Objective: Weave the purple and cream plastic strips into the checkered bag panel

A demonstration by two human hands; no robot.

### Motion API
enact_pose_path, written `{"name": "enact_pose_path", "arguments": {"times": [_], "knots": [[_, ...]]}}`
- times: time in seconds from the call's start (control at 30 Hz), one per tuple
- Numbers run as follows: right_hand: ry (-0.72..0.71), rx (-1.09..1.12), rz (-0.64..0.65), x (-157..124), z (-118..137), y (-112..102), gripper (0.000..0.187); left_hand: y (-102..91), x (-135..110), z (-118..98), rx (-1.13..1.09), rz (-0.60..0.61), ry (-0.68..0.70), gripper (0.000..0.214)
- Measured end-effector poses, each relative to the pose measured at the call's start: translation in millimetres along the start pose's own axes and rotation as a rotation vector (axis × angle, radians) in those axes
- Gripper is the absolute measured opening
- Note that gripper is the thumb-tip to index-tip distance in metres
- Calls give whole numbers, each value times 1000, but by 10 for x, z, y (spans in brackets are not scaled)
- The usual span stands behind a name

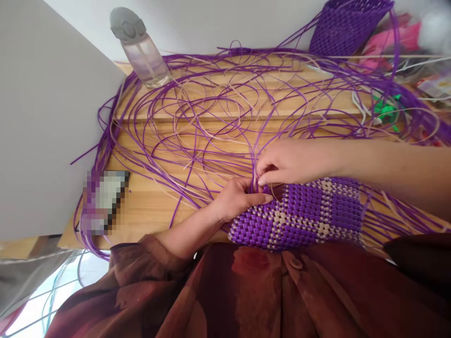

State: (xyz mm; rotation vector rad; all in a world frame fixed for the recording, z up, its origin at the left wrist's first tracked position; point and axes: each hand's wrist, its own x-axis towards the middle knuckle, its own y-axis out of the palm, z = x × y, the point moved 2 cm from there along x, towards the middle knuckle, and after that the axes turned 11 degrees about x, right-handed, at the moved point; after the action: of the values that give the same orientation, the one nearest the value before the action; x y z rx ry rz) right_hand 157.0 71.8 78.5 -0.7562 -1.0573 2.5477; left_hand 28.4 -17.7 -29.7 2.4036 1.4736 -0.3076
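A half-woven piece (303, 216) in purple with beige cross lines lies at the table's near edge, against my clothing. At its upper left edge my left hand (243, 197) grips the weave, thumb laid along the top. My right hand (278, 164) is closed just above, thumb and fingers pinched on a purple plastic strand (256, 164). The exact strand ends between the fingertips are hard to make out. Long loose purple and beige strands (200, 136) fan out from the weave over the table.
A clear bottle with a grey lid (141, 51) stands at the back left. A blurred-out phone-like object (109, 197) lies on the wooden table (148, 206) at left. A purple woven basket (347, 28), pink items (391, 42) and a green thing (385, 110) are at the right.
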Motion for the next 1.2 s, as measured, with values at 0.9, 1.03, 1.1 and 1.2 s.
{"name": "enact_pose_path", "arguments": {"times": [0.9, 1.03, 1.1, 1.2], "knots": [[63, 334, -155, 189, -131, 405, 21, 37, 31, -24, -356, -148, 23, 38], [72, 403, -155, 110, -191, 399, 16, -19, 33, -58, -324, -112, 13, 36], [82, 555, -132, 29, -243, 407, 13, -49, 32, -69, -302, -87, -16, 34], [-5, 759, -103, -84, -307, 433, 14, -84, 24, -71, -263, -55, -35, 30]]}}
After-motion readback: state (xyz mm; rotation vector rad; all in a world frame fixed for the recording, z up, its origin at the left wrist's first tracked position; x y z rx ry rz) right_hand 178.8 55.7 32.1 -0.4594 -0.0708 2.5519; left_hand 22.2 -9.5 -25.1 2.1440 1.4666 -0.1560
